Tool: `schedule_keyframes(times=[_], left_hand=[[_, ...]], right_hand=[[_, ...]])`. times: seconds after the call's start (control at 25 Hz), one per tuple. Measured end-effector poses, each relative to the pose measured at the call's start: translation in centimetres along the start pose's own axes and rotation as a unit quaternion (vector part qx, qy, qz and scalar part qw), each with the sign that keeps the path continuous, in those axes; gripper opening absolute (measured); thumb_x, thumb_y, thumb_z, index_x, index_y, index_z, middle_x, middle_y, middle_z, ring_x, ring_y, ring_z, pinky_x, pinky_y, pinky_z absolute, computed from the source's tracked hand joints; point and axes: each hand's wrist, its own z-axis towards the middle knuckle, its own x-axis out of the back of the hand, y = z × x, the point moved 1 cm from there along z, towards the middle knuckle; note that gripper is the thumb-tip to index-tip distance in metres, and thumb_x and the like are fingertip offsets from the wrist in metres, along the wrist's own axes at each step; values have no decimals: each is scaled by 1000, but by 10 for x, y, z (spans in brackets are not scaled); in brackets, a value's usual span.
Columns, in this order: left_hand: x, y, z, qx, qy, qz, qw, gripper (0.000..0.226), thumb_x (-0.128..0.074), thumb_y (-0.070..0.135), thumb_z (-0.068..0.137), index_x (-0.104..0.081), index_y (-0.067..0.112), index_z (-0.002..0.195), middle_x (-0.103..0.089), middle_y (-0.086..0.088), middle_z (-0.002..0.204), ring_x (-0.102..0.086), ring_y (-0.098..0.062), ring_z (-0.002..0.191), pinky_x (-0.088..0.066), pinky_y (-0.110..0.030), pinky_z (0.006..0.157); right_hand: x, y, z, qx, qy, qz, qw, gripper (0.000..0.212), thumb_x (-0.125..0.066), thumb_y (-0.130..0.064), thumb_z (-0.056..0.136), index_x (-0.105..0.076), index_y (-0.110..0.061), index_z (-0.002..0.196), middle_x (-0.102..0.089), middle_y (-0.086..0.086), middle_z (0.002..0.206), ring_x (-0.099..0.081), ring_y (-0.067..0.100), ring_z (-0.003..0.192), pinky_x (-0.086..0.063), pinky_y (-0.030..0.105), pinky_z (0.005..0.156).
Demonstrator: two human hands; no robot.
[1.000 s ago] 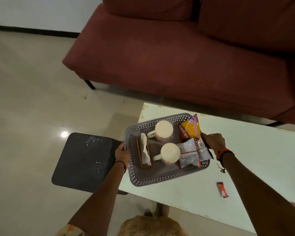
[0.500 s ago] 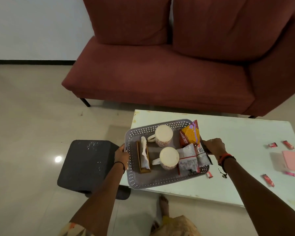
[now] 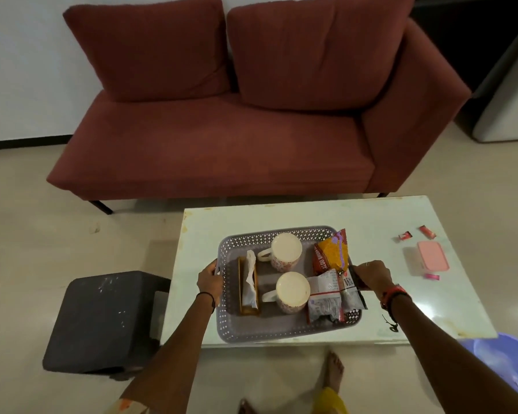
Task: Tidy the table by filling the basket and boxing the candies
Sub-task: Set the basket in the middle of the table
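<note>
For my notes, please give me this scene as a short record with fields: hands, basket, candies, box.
left hand: grips the basket's left rim
right hand: grips the basket's right rim
basket: grey, on the white table, holding two mugs, snack packets, a tissue holder
candies: three visible, loose on the table, not yet boxed
pink box: on the table's right side, lid on
</note>
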Motion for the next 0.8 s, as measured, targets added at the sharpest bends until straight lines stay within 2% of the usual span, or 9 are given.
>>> schedule_keyframes(times=[0.08, 0.16, 0.28, 0.4, 0.48, 0.56, 0.68, 0.8], left_hand=[[-33, 7, 0, 2, -5, 6, 1000, 39, -58, 8, 89, -54, 12, 128, -59, -14, 129, -54, -37, 116, -46, -53, 100], [-67, 14, 1, 2, -11, 16, 1000, 38, -61, 12, 88, -56, 14, 126, -62, -13, 125, -56, -35, 113, -47, -53, 98], [-119, 23, 5, 3, -13, 21, 1000, 38, -64, 17, 86, -58, 15, 124, -64, -13, 122, -58, -33, 111, -48, -51, 97], [-160, 28, 15, 7, -12, 18, 1000, 38, -64, 15, 86, -58, 15, 124, -64, -12, 122, -59, -32, 110, -49, -51, 96], [-181, 31, 24, 12, -12, 16, 1000, 38, -62, 13, 87, -58, 15, 124, -63, -11, 123, -59, -31, 110, -49, -51, 96], [-196, 32, 38, 10, -11, 13, 1000, 40, -61, 9, 87, -56, 14, 126, -62, -11, 125, -58, -31, 114, -48, -50, 99], [-217, 35, 67, 15, -14, 14, 1000, 43, -61, 10, 87, -54, 15, 129, -60, -10, 129, -55, -30, 118, -46, -51, 101], [-234, 38, 101, 16, -12, 10, 1000, 45, -61, 10, 87, -52, 15, 131, -59, -10, 131, -54, -31, 118, -45, -52, 101]], right_hand=[[24, 11, 18, -11, -22, 26, 999, 29, -65, -15, 83, -59, -4, 58, -71, 12, 66, -70, 30, 66, -61, 36, 68], [47, 23, 39, -15, -44, 46, 998, 19, -63, -8, 83, -66, 3, 67, -73, 20, 79, -72, 35, 76, -59, 45, 81], [76, 39, 77, -7, -55, 66, 996, 16, -60, -2, 84, -68, 12, 86, -72, 24, 85, -70, 38, 78, -58, 50, 83], [93, 46, 113, 0, -53, 64, 997, 18, -57, -1, 86, -67, 13, 90, -71, 29, 96, -69, 41, 89, -55, 52, 88], [98, 47, 134, -9, -62, 79, 995, 14, -56, 2, 87, -65, 12, 89, -68, 32, 99, -67, 41, 89, -53, 54, 90], [97, 46, 156, -17, -82, 90, 992, 13, -52, 6, 89, -63, 11, 94, -65, 35, 105, -63, 35, 87, -53, 52, 91], [88, 44, 191, -16, -96, 84, 992, 23, -45, 10, 89, -61, 14, 106, -63, 35, 112, -61, 32, 88, -54, 47, 89], [71, 41, 225, -16, -85, 76, 993, 24, -45, 10, 88, -64, 9, 103, -66, 31, 110, -62, 31, 87, -55, 46, 88]])
